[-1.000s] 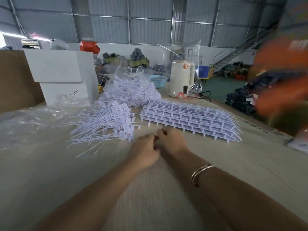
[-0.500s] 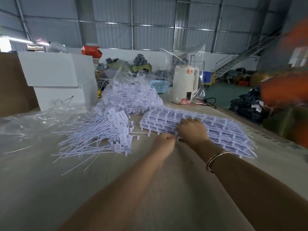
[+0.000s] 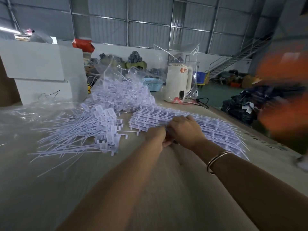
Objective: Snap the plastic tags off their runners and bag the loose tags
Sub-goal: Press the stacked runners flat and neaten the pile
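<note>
Plastic runners (image 3: 191, 124), stacked on the desk (image 3: 150, 189) beside the loose tags (image 3: 93, 129), now had both hands at their near edge, reaching up from bare desk a second earlier. My left hand (image 3: 157, 136) and right hand (image 3: 185, 130) had their fingers curled onto the edge sheet, so I judged a fresh runner was being taken for snapping.

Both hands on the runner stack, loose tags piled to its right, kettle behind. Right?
Not quite. In the head view the loose tags lie to the left of the runner stack, not its right. The rest holds: the left hand and right hand are at the stack's near edge, and the kettle stands behind it.
</note>
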A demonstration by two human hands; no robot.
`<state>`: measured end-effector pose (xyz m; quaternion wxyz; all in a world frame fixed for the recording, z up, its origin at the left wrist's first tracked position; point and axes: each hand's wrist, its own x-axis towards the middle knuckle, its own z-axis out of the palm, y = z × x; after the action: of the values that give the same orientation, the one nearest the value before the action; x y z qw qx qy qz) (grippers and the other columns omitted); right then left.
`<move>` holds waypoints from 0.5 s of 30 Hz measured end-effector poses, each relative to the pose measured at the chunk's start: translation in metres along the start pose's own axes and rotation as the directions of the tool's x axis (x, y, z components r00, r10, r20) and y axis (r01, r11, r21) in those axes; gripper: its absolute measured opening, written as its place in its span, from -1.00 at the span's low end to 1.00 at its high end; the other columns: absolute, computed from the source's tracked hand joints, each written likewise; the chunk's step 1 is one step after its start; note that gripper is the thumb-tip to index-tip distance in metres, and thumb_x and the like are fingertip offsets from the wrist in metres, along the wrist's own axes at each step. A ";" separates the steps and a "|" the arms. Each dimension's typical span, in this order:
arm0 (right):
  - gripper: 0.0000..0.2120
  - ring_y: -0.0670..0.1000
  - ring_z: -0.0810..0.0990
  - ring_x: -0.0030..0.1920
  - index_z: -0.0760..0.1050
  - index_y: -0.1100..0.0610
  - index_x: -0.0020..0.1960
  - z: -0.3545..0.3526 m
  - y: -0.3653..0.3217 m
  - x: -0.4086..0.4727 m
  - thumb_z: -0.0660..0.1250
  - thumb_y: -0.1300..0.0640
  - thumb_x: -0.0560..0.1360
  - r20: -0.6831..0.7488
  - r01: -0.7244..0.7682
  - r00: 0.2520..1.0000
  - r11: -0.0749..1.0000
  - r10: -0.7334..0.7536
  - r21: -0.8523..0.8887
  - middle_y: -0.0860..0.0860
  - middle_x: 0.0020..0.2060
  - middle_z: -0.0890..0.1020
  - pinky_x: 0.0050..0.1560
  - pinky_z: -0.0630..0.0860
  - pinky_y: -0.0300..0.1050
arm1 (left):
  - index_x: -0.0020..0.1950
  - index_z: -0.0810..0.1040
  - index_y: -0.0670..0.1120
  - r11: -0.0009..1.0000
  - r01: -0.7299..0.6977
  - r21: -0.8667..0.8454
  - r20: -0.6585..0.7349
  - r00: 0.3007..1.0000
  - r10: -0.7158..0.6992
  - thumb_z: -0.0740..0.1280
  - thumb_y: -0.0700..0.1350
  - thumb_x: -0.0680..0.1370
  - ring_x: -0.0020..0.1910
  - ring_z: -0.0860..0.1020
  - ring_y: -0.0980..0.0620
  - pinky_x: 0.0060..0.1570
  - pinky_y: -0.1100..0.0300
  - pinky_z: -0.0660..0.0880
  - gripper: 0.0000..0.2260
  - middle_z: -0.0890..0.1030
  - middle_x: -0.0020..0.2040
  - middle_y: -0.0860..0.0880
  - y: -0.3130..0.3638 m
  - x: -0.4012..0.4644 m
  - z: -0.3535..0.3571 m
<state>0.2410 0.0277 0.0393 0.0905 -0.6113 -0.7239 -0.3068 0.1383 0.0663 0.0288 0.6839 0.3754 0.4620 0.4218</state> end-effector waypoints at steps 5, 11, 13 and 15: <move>-0.72 0.14 0.45 0.21 0.50 0.14 0.21 -0.001 0.023 0.028 0.16 0.13 0.56 -0.057 -0.256 0.960 0.940 0.275 0.224 0.11 0.18 0.53 0.22 0.34 0.01 | 0.14 0.52 -0.31 0.997 -0.039 0.071 0.029 0.999 0.037 0.16 -0.17 0.62 -0.38 0.57 -0.02 -0.55 0.26 0.52 -0.74 0.64 -0.12 -0.22 -0.003 -0.001 0.000; -0.63 0.18 0.42 0.26 0.39 0.16 0.30 0.018 0.032 0.058 -0.01 0.04 0.61 0.363 -0.499 0.824 0.861 0.435 0.099 0.18 0.26 0.47 0.22 0.33 0.05 | -0.11 0.53 -0.25 0.994 -0.102 0.043 -0.023 0.994 0.103 0.22 -0.21 0.58 -0.52 0.56 0.01 -0.52 0.22 0.53 -0.85 0.64 -0.21 -0.19 -0.006 0.003 -0.003; -0.67 0.17 0.47 0.18 0.46 0.17 0.21 0.020 0.032 0.060 0.01 0.10 0.60 0.258 -0.488 0.853 0.868 0.453 0.088 0.16 0.17 0.54 0.15 0.37 0.01 | -0.25 0.52 -0.20 0.985 -0.162 0.057 -0.057 0.985 0.165 0.24 -0.19 0.58 -0.52 0.56 0.03 -0.50 0.24 0.53 -0.78 0.62 -0.32 -0.13 -0.010 0.002 -0.003; -0.72 0.15 0.51 0.13 0.49 0.18 0.14 0.020 0.035 0.061 0.08 0.15 0.56 0.219 -0.494 0.859 0.862 0.463 0.113 0.16 0.12 0.57 0.07 0.40 -0.05 | -0.31 0.51 -0.18 0.964 -0.245 0.098 -0.096 0.962 0.254 0.26 -0.15 0.57 -0.48 0.56 0.00 -0.42 0.17 0.58 -0.74 0.60 -0.35 -0.12 -0.016 0.000 -0.002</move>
<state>0.2643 0.0918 0.0659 0.1469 -0.7883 -0.5767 -0.1558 0.1399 0.0604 0.0137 0.5824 0.4362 0.4650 0.5043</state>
